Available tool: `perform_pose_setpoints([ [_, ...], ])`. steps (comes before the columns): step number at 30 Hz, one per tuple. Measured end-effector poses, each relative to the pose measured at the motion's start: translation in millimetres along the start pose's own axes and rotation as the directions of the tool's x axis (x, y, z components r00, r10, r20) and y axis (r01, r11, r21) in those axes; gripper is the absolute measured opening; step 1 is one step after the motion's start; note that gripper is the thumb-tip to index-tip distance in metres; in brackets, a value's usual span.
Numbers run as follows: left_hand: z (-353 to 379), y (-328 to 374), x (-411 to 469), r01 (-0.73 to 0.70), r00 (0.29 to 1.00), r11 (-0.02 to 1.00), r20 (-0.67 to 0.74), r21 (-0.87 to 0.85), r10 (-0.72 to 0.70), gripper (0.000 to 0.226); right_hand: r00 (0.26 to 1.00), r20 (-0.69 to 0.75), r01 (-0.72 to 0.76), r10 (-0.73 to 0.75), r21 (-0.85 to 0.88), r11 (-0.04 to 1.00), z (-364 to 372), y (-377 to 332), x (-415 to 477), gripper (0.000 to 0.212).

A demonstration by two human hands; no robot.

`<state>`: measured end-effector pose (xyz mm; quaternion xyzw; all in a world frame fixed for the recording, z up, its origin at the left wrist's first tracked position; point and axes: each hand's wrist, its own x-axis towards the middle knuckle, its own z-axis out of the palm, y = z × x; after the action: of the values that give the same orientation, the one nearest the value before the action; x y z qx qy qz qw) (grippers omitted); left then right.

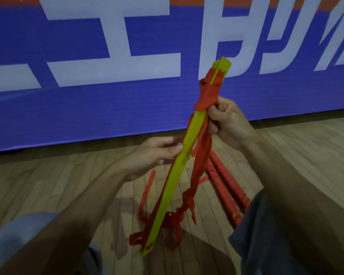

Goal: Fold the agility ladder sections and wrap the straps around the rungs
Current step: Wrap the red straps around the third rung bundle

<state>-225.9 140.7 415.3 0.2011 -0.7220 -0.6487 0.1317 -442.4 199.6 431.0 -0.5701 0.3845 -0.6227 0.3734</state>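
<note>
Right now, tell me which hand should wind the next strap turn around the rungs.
Probably the right. The right hand holds the red strap beside the wrapped section near the top; the left hand pinches the yellow rungs mid-length, steadying them.

- Floor (48, 185): light wooden planks, laid running near to far.
- Bundles (226, 185): two long rolls bound in red strap, lying side by side and touching on the floor, right of centre, angled far-left to near-right.
- Banner (107, 116): blue, white lettering, standing along the floor's far edge.
</note>
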Motion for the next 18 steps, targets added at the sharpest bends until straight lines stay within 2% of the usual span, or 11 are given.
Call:
perform_pose_setpoints([
  [4,3.9,1.8,-3.8,0.016,0.997,0.998,0.076,0.055,-0.020,0.043,0.996,0.083,-0.043,0.030,0.160,0.986,-7.6,-0.9,-1.8,0.044],
  [9,4.7,8.0,-8.2,0.006,0.999,0.986,-0.048,0.165,0.002,0.040,0.984,0.161,-0.105,0.076,0.178,0.978,-8.8,-1.5,0.2,0.041],
  [12,2.3,9.5,-11.2,0.028,0.987,0.984,-0.163,0.175,0.001,0.029,0.991,0.031,-0.128,0.128,0.018,0.992,-4.3,0.5,3.1,0.049],
  [15,-2.2,10.6,-12.1,0.074,0.960,0.985,-0.279,0.153,-0.029,0.024,0.984,-0.096,-0.170,0.152,-0.221,0.960,-2.0,5.8,4.9,0.037],
  [18,-7.1,5.5,-8.6,0.099,0.883,0.987,-0.469,0.127,-0.028,0.028,0.984,-0.054,-0.179,0.170,-0.314,0.933,7.3,4.9,2.1,0.028],
])
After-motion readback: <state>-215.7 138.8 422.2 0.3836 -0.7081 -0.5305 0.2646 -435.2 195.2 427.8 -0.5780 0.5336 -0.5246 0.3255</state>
